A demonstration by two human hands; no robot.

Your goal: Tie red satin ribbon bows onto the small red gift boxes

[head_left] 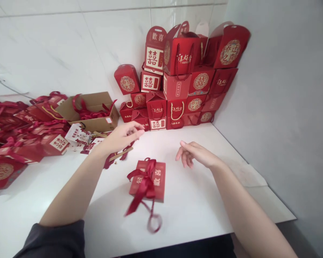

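Observation:
A red gift box (160, 186) lies on the white table, with a dark red satin ribbon (148, 182) tied in a bow across its top. A looped cord handle (154, 224) trails from its near side. Beyond the box and to its left, my left hand (127, 134) is in the air, fingers loosely bent and apart, holding nothing. To the right of the box, my right hand (192, 153) hovers with slightly curled fingers and nothing in them. Neither hand touches the box.
Red gift boxes (177, 86) are stacked against the back wall and the grey side wall (280, 107). At left stand several ribboned boxes (29, 147) and an open cardboard carton (97, 123) with ribbons inside. Paper tags (78, 134) lie before the carton.

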